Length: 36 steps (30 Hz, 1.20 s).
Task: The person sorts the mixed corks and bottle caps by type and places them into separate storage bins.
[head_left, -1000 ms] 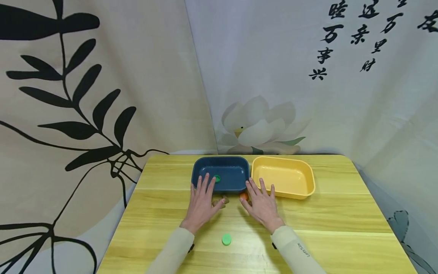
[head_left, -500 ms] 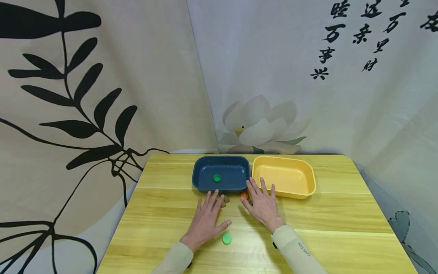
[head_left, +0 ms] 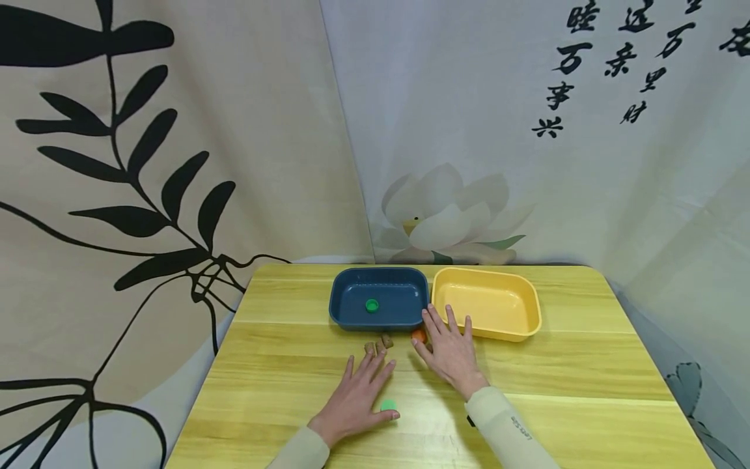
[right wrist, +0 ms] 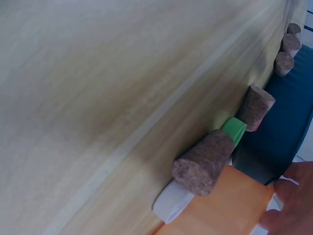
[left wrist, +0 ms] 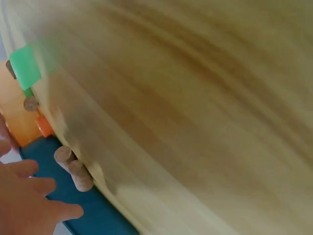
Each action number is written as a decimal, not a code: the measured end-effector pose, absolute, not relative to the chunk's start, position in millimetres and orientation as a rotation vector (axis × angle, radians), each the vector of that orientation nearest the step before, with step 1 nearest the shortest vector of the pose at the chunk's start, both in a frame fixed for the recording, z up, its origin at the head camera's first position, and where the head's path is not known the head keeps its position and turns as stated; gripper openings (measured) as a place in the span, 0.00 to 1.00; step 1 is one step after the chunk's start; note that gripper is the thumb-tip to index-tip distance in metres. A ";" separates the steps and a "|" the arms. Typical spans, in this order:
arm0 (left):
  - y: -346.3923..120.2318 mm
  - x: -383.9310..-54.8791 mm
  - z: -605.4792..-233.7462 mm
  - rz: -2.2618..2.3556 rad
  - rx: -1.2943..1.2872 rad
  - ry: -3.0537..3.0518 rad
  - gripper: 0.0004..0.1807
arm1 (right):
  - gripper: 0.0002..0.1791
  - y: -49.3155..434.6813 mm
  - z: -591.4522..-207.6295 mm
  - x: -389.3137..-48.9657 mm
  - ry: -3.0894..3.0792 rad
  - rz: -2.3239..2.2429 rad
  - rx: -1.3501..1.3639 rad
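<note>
My left hand (head_left: pixel 354 402) has its fingers spread, fingertips by several corks (head_left: pixel 387 341) before the blue tray (head_left: pixel 338 319). Its thumb overlaps a light green bottle cap (head_left: pixel 389 405) in the head view; I cannot tell whether it touches. My right hand (head_left: pixel 452 357), fingers extended, lies over the near edges of both trays, beside an orange cap (head_left: pixel 418 335). In the right wrist view, a large cork (right wrist: pixel 203 162), a green cap (right wrist: pixel 235 129) and a white cap (right wrist: pixel 172 203) lie near that hand, which hides most of them from the head camera.
A green cap (head_left: pixel 372 305) sits inside the blue tray. The yellow tray (head_left: pixel 530 326) stands close to its right. Both are toward the back of the wooden table (head_left: pixel 562 397), before a printed curtain (head_left: pixel 281 130).
My left hand has drawn back from the blue tray toward me, uncovering the corks and the cap in that tray. Its thumb now partly covers the light green cap. The right hand stays put.
</note>
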<state>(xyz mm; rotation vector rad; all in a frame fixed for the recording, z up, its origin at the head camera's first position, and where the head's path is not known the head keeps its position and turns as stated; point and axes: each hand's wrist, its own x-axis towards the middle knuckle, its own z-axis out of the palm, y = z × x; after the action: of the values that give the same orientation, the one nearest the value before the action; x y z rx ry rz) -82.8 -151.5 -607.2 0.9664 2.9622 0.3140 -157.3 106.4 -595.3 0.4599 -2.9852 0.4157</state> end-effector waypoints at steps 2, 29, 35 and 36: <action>-152.1 -81.1 -608.5 0.291 0.979 2.944 0.54 | 0.41 106.4 -595.4 -157.3 -2.986 0.418 0.460; -155.6 -79.9 -608.3 0.189 1.207 2.843 0.23 | 0.42 106.6 -594.9 -156.6 -2.972 0.406 0.453; -155.7 -80.3 -607.1 0.199 1.233 2.875 0.22 | 0.42 106.9 -595.3 -156.5 -2.971 0.396 0.454; -155.6 -80.4 -606.3 0.209 1.231 2.880 0.22 | 0.42 106.9 -595.3 -156.4 -2.971 0.396 0.453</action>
<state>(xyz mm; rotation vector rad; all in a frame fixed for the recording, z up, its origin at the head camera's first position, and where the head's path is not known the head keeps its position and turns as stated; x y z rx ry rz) -80.4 -155.6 -606.3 1.2306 2.8797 0.2092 -156.4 106.9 -595.3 0.4530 -2.9705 0.3958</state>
